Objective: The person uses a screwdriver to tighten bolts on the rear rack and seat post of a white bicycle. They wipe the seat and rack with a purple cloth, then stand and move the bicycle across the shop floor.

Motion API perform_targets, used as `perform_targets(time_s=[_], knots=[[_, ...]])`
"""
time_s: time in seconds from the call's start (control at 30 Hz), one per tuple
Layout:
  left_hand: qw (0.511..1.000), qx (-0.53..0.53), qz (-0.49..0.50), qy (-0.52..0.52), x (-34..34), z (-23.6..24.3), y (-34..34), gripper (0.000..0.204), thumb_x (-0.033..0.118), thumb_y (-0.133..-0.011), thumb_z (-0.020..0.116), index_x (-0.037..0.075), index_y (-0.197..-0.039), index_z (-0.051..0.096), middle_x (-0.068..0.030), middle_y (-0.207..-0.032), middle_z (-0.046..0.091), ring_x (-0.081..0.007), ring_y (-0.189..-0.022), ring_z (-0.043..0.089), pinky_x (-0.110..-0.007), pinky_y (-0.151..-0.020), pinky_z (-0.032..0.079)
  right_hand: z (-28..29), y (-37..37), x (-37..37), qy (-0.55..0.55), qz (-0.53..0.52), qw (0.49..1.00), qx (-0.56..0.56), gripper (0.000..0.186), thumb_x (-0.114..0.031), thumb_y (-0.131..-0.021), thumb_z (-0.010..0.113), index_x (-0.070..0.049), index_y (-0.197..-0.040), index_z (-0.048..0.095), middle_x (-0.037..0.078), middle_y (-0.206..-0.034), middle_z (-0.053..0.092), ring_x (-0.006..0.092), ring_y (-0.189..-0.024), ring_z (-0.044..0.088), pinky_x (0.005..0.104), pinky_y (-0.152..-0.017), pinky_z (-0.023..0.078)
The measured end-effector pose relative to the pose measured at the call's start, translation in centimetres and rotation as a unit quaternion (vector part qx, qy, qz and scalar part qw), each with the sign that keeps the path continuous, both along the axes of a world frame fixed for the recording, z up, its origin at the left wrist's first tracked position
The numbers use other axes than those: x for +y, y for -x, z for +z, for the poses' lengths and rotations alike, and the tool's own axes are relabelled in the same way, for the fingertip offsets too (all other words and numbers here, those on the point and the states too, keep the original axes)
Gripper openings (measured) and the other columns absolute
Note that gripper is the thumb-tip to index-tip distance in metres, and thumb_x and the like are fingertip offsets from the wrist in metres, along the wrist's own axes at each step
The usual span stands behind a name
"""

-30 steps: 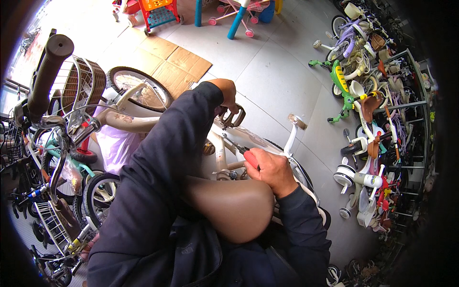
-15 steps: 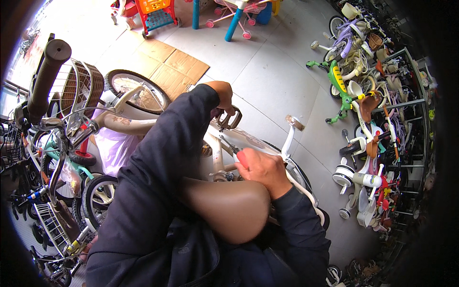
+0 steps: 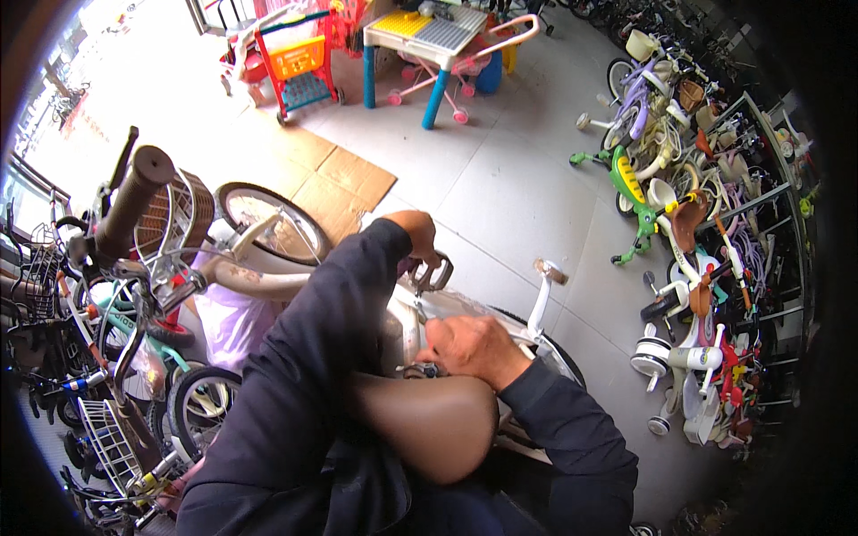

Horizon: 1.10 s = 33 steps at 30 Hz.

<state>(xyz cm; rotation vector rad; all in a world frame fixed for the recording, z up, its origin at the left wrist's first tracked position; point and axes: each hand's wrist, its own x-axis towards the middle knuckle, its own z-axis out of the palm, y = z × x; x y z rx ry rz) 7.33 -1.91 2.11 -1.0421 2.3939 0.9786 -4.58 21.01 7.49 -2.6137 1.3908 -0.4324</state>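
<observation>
A cream bicycle with a brown saddle (image 3: 435, 423) stands below me, its saddle close to my body. My left hand (image 3: 416, 234) reaches over the frame and is closed around a pedal (image 3: 436, 272); some of its fingers are hidden. Just in front of the saddle, my right hand (image 3: 475, 347) is closed beside the seat clamp (image 3: 420, 369). The slim red-handled metal tool it held a moment ago is mostly covered by the fingers, so its tip does not show. On the bicycle's right side, the other pedal (image 3: 551, 272) sticks out on a white crank.
The handlebar grip (image 3: 134, 201) and a brown basket (image 3: 174, 214) stand at left, above more parked bicycles. Flattened cardboard (image 3: 344, 179) lies ahead. A toy cart (image 3: 299, 67) and play table (image 3: 429, 40) are at the back. Children's ride-ons (image 3: 636, 192) crowd the right.
My right hand has moved down and left from beside the frame to the seat clamp, and the tool's shaft has gone from sight. My left hand stays at the pedal. The view has tilted up.
</observation>
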Motion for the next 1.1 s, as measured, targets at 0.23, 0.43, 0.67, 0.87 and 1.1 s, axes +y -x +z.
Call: perform_targets(time_s=[0.23,0.43,0.67,0.87,1.1], knots=[[0.998,-0.019,0.04,-0.05,0.3,0.6,-0.2,0.044,0.042,-0.084,0.082,0.0,-0.091,0.08,-0.0123,-0.081,0.078,-0.0262,-0.073,0.074,-0.04,-0.068,0.058,0.1,-0.2,-1.1,0.011,0.092,0.992,-0.086,0.022,-0.02,-0.091,0.071,-0.01,-0.098,0.052,0.007,-0.079,0.057,0.0271,-0.07,0.067,0.0407,-0.055,0.054],[0.993,-0.026,0.061,-0.1,0.4,1.2,-0.3,0.042,0.042,-0.079,0.082,0.002,-0.092,0.081,-0.0125,-0.079,0.077,-0.0268,-0.072,0.073,-0.042,-0.068,0.057,-1.4,-0.6,-1.1,0.087,0.058,0.992,-0.066,0.024,-0.021,-0.09,0.075,-0.01,-0.088,0.053,0.006,-0.073,0.056,0.0251,-0.063,0.065,0.0389,-0.052,0.053],[0.995,0.021,0.038,-0.086,0.5,1.7,-0.4,0.032,0.024,-0.089,0.082,-0.004,-0.101,0.072,-0.0147,-0.076,0.077,-0.0242,-0.059,0.074,-0.035,-0.056,0.06,-0.8,-0.8,-1.3,0.071,0.07,0.991,-0.084,0.017,-0.022,-0.095,0.066,-0.012,-0.1,0.054,0.007,-0.074,0.055,0.0251,-0.063,0.066,0.0398,-0.05,0.054],[0.994,0.021,0.056,-0.096,0.5,1.4,-0.4,0.031,0.021,-0.089,0.081,-0.006,-0.101,0.07,-0.0165,-0.075,0.076,-0.0254,-0.059,0.075,-0.035,-0.055,0.061,-0.5,-0.4,-1.0,-0.008,0.128,0.985,-0.116,0.012,-0.021,-0.097,0.057,-0.013,-0.103,0.051,0.008,-0.08,0.056,0.0306,-0.071,0.069,0.0454,-0.054,0.055],[0.986,0.021,0.078,-0.143,0.4,1.1,-0.5,0.03,0.016,-0.091,0.079,-0.009,-0.101,0.065,-0.0191,-0.074,0.075,-0.0281,-0.059,0.076,-0.035,-0.053,0.062,-2.0,-0.6,-0.8,0.079,0.065,0.992,-0.075,0.02,-0.024,-0.094,0.063,-0.011,-0.093,0.048,0.008,-0.074,0.058,0.0265,-0.062,0.07,0.0414,-0.053,0.057]])
